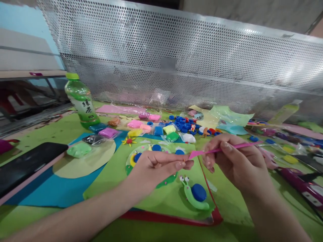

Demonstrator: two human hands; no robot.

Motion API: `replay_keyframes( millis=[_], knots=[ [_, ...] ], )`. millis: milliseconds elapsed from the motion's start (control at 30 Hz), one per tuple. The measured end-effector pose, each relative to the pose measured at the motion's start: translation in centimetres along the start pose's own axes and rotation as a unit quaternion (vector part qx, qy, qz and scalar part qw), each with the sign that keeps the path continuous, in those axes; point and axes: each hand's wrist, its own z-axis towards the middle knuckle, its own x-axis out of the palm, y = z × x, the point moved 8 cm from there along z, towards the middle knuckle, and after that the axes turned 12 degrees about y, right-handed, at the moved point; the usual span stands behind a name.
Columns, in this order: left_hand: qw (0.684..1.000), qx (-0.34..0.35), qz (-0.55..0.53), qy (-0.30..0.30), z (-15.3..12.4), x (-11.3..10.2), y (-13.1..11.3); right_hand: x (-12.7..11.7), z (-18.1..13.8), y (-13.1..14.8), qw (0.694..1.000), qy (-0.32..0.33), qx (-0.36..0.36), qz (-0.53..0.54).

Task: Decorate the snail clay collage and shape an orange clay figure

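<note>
The right hand [234, 161] has its grip closed around a pink tool [222, 149], whose flat tip meets the left hand's [156, 168] pinched fingertips above a green card [113, 178] on the counter [63, 129]; anything pinched there is too small to tell. A clay snail [195, 195] lies just below

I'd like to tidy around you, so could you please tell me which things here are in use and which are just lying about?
In use: left hand, right hand, pink modelling tool, green card with clay snail.
Lying about: green tea bottle, phone, clay packets, blue rings.
</note>
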Motion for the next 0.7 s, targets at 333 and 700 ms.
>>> replay_keyframes(
  millis=[333,700],
  knots=[
    [1.0,0.021,-0.022,-0.004,-0.2,0.0,-0.3,1.1,0.0,0.4,0.998,0.055,-0.03,0.006],
    [0.999,0.029,-0.019,-0.003,-0.3,-0.4,-0.4,1.0,-0.3,0.5,0.997,0.063,-0.031,0.039]
  ],
)
